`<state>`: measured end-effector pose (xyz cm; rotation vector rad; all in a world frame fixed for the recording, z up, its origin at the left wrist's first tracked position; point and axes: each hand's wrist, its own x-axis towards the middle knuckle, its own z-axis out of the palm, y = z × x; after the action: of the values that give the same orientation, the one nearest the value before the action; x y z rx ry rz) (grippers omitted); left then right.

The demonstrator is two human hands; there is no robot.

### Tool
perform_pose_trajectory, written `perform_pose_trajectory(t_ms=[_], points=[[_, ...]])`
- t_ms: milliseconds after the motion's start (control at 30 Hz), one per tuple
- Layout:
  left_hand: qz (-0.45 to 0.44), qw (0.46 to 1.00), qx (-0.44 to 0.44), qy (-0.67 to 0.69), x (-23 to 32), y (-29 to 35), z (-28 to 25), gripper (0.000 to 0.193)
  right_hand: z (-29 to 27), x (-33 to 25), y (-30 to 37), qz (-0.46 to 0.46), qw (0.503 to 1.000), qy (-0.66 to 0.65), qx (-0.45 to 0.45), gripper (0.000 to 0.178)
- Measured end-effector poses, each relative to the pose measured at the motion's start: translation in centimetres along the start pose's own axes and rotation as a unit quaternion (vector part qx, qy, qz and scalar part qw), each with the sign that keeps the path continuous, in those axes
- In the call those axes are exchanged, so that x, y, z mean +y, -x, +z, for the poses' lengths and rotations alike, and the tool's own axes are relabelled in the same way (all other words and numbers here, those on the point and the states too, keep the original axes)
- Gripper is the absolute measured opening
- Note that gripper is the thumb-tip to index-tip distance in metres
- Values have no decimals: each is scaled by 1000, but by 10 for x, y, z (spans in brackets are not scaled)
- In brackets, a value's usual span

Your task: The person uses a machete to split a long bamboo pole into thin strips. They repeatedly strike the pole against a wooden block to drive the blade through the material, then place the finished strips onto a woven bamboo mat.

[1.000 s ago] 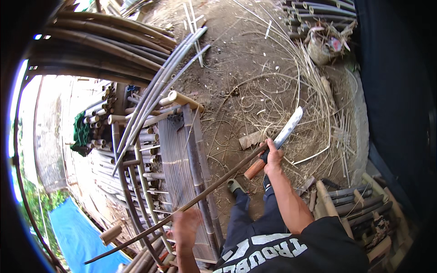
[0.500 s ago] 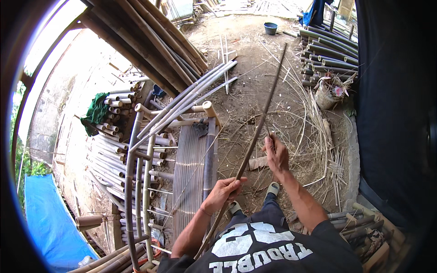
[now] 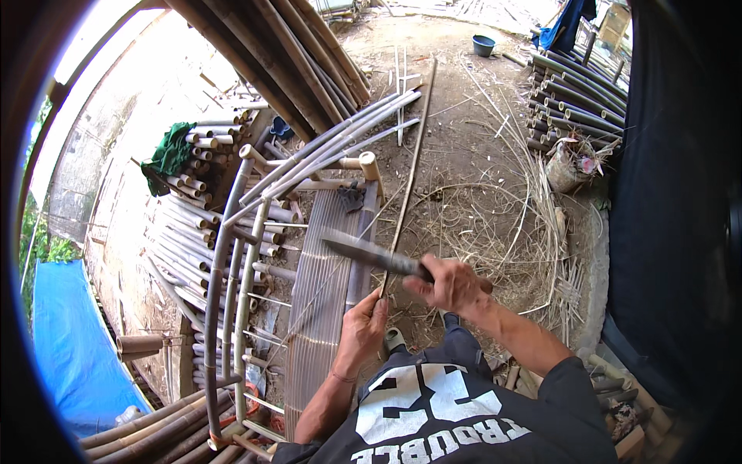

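My left hand [image 3: 360,331] is closed round the lower part of a long, thin bamboo strip [image 3: 411,182], which runs up and away over the dirt ground. In my closed right hand [image 3: 457,290] is a large knife [image 3: 363,251] with a broad blade, its tip pointing left. The blade crosses over the strip a little above my left hand; whether it touches the strip I cannot tell. The knife's handle is mostly covered by my fingers.
On the left stands a bamboo frame bench [image 3: 317,294] with a slatted seat, pale poles [image 3: 340,147] lying across it. Bamboo stacks [image 3: 185,240] lie beyond it, with more poles [image 3: 576,100] at the far right. Loose shavings [image 3: 495,209] litter the ground near a blue bucket [image 3: 483,46].
My right hand has swung left and now shows the knife across the strip. The strip has tilted more upright, its far end moving left. My left hand has shifted slightly left.
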<state>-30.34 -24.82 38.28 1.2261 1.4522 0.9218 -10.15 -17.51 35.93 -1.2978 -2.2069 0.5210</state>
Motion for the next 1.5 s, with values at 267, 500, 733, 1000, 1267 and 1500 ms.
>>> perform_pose_trajectory(t_ms=[267, 500, 733, 1000, 1267, 1500], points=[[-76, 997, -21, -2, 14, 5, 23, 33, -19, 37, -19, 33, 999, -2, 6, 59], [-59, 998, -34, -6, 25, 20, 30, 32, -44, 64, -35, 66, 998, 9, 20, 59], [-19, 997, -29, -63, 31, 27, 25, 30, -36, 73, -25, -64, 996, 9, 55, 61], [22, 990, -34, -136, 31, 38, 13, 30, -54, 80, -29, -12, 999, 40, 15, 63], [47, 986, -29, -159, 20, 44, 5, 29, -54, 74, -23, 3, 997, 69, 17, 63], [70, 987, -11, -144, 14, 43, 2, 29, -43, 52, -18, -74, 994, 65, 40, 65]])
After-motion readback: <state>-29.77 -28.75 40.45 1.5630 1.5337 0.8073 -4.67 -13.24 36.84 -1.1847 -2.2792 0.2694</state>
